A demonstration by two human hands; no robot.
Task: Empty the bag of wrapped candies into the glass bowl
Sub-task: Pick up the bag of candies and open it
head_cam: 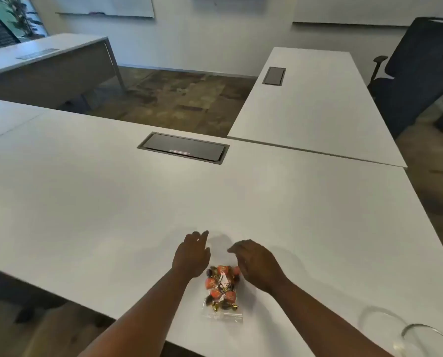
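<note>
A clear zip bag of wrapped candies, orange, gold and dark, lies flat on the white table near its front edge, with its zip end toward me. My left hand hovers just left of the bag's far end, fingers spread and holding nothing. My right hand hangs over the bag's far right corner, fingers loosely curled and apart; whether it touches the bag is unclear. The glass bowl stands at the lower right, partly cut off by the frame edge.
A dark cable hatch is set into the table's far side. A second white table adjoins at the back right, with a black office chair beyond it. Another desk stands at the far left.
</note>
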